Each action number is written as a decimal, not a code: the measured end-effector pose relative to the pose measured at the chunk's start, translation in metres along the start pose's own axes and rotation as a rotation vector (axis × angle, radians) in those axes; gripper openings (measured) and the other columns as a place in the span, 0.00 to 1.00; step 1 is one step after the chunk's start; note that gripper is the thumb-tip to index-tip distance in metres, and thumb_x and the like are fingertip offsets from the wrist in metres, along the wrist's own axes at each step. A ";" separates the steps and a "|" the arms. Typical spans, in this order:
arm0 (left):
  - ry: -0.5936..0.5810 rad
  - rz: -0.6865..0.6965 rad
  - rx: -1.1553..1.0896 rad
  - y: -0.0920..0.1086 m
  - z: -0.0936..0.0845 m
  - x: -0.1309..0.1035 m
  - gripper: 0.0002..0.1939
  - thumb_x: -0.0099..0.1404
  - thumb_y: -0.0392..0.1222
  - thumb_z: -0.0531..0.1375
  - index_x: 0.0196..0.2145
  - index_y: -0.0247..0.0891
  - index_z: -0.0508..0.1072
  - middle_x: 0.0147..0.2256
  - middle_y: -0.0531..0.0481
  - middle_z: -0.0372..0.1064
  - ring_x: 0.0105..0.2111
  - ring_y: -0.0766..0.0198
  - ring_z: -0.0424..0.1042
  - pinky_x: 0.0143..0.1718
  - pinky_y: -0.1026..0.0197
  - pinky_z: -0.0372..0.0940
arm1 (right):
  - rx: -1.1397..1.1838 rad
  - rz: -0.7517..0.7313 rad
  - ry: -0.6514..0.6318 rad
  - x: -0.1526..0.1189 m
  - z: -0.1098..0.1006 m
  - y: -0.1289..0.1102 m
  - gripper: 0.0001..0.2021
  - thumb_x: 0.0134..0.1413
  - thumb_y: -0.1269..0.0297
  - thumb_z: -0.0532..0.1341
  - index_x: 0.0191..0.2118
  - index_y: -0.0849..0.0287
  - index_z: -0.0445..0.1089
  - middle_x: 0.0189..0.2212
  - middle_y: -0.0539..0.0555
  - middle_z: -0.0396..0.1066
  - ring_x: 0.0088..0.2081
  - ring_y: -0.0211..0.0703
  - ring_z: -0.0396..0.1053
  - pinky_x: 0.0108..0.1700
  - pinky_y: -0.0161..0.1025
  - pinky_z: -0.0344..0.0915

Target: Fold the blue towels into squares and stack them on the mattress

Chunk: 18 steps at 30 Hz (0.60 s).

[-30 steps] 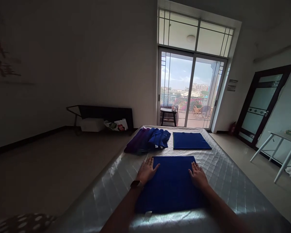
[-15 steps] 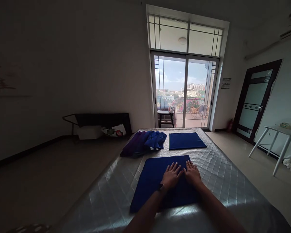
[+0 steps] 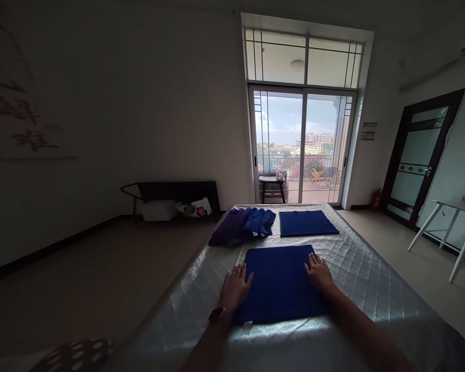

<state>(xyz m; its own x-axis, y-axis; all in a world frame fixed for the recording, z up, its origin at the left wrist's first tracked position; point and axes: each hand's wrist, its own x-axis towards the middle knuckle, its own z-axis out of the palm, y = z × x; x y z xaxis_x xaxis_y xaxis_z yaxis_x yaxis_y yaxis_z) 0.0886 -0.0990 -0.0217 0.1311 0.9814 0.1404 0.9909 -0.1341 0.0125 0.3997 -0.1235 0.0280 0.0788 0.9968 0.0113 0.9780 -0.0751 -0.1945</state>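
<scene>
A blue cloth [image 3: 281, 284], folded into a flat rectangle, lies on the silvery quilted bed surface [image 3: 364, 274]. My left hand [image 3: 235, 289] rests with spread fingers on its left edge, a dark band round the wrist. On the cloth's right edge lies my right hand [image 3: 318, 271], palm down and fingers extended. Beyond them, a second flat blue cloth [image 3: 308, 223] sits at the far right of the bed. To its left is a heap of crumpled blue and purple cloths [image 3: 244, 226]. A small white tag [image 3: 247, 325] shows at the near edge of the cloth.
A dark bench-like frame [image 3: 178, 191] with a white box [image 3: 158, 211] stands by the left wall. Glass sliding doors [image 3: 304, 144] are behind the bed. At the right are a white table [image 3: 459, 205] and a dark-framed door [image 3: 422, 157].
My hands have moved apart, from the middle of the cloth to its left and right edges. The whole view has shifted slightly, moving the room's contents rightward.
</scene>
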 end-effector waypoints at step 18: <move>0.079 -0.013 0.016 0.018 -0.018 -0.001 0.32 0.73 0.52 0.44 0.65 0.28 0.61 0.68 0.37 0.50 0.68 0.48 0.49 0.67 0.42 0.46 | 0.069 0.005 -0.002 -0.088 0.019 0.006 0.31 0.68 0.56 0.43 0.70 0.67 0.48 0.70 0.61 0.45 0.71 0.50 0.41 0.69 0.52 0.43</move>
<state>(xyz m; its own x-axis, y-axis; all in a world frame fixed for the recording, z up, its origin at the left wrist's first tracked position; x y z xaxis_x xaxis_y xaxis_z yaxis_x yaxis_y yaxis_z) 0.1055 -0.1050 -0.0033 0.1158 0.9689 0.2185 0.9930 -0.1184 -0.0012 0.3946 -0.2108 0.0072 0.0829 0.9965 0.0083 0.9621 -0.0779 -0.2614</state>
